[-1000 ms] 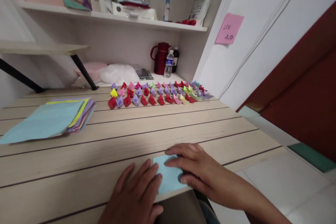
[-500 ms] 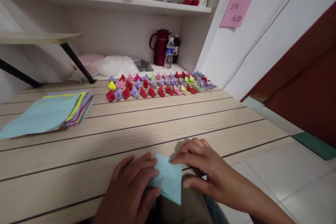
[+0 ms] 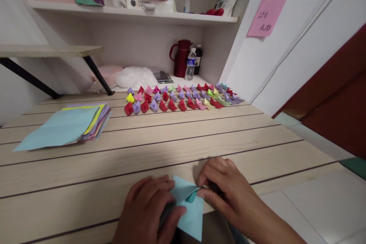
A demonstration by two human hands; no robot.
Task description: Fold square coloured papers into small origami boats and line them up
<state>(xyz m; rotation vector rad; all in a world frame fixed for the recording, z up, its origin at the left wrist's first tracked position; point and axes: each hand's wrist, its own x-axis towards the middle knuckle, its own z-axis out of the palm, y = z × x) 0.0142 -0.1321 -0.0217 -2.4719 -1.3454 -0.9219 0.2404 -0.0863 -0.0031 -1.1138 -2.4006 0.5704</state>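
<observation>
A folded light blue paper (image 3: pixel 188 207) sits at the near edge of the wooden table (image 3: pixel 160 137), partly hanging over it. My left hand (image 3: pixel 148 213) grips its left side, fingers closed over it. On the paper's right side my right hand (image 3: pixel 223 190) pinches the upper flap, which is lifted so a pocket opens. Several small folded paper boats (image 3: pixel 180 98) in red, purple, pink, yellow and green stand in rows at the far side of the table. A stack of coloured paper sheets (image 3: pixel 71 124), light blue on top, lies at the left.
Behind the table a low shelf holds a dark red jug (image 3: pixel 180 58), a water bottle (image 3: pixel 190 69), a dark bottle and a white plastic bag (image 3: pixel 135 77). An upper shelf (image 3: pixel 128 13) carries boxes and bottles. A pink note (image 3: pixel 265 16) sticks to the white wall at right.
The paper was pressed flat a second ago. Both hands then drew it towards the table edge, turned it, and now pinch it and pull a flap open.
</observation>
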